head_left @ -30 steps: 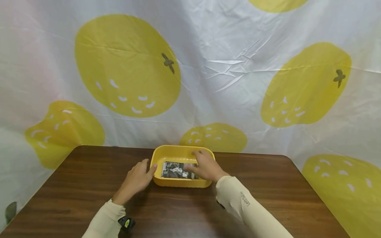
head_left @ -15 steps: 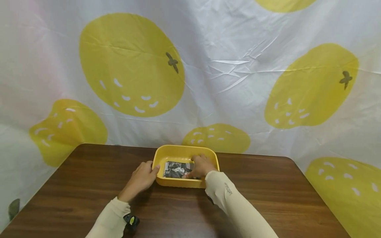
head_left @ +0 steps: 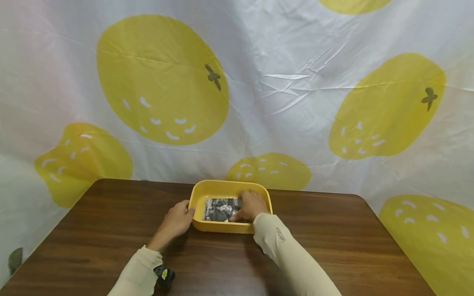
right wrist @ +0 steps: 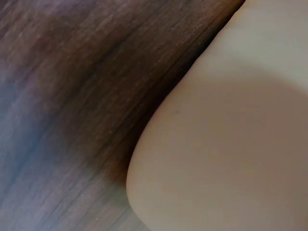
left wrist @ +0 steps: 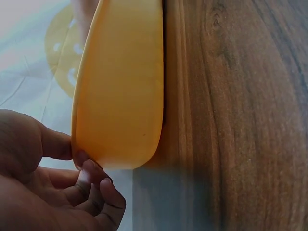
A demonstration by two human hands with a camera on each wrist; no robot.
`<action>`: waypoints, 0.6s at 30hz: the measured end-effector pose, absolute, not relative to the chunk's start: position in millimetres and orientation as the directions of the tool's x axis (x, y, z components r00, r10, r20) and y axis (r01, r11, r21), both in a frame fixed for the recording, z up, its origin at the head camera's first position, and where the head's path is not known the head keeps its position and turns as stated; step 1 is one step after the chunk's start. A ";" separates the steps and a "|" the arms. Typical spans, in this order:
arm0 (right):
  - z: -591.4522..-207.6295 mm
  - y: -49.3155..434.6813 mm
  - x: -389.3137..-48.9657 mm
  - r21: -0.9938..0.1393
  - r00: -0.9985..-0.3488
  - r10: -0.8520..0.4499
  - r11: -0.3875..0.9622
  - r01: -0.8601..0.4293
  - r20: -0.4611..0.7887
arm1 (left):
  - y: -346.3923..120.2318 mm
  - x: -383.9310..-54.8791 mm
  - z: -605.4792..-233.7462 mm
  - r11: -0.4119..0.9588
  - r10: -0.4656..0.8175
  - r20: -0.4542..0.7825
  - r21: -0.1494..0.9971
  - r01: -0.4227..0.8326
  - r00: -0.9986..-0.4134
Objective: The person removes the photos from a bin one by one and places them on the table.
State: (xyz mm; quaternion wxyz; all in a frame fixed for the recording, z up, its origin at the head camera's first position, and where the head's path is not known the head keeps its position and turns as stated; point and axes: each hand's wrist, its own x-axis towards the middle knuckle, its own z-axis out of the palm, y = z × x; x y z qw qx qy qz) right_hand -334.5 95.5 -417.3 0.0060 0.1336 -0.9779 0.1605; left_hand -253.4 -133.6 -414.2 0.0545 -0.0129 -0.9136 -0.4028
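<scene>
A yellow plastic bin (head_left: 228, 227) sits on the table near its back edge. My left hand (head_left: 179, 218) pinches the bin's left rim, thumb inside and fingers outside, as the left wrist view shows beside the bin wall (left wrist: 120, 82). Inside the bin lies a black-and-white photo print (head_left: 220, 209), possibly with others under it. My right hand (head_left: 252, 205) reaches into the bin and grips the photo's right end, thumb at the near side and fingers at the far side; its right end is hidden. The right wrist view shows only the bin's outer wall (right wrist: 221, 144) and the table.
The dark wood table (head_left: 333, 242) spreads out on both sides of the bin. Behind it hangs a white curtain (head_left: 281, 123) printed with large yellow fruit. A black band with a small device (head_left: 164, 274) is on my left wrist.
My right hand has moved lower into the bin and curled at the photo's right end. The photo has shifted and turned slightly. My left hand has closed on the bin's rim.
</scene>
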 end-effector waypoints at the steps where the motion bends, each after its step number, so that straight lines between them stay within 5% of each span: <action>1: -417.2 96.0 -334.9 -0.311 -0.965 -0.255 0.913 -0.263 0.068 | -133.5 -253.5 -414.5 0.674 -0.022 0.113 0.735 0.069 -0.993; 13: -406.0 106.3 -337.7 -0.392 -0.942 -0.252 0.861 -0.323 0.223 | -131.3 -254.3 -415.7 0.644 -0.026 0.044 0.765 0.017 -0.999; 18: -400.6 112.7 -341.8 -0.439 -0.953 -0.229 0.849 -0.295 0.197 | -132.1 -255.3 -418.0 0.645 -0.033 0.047 0.764 0.015 -0.998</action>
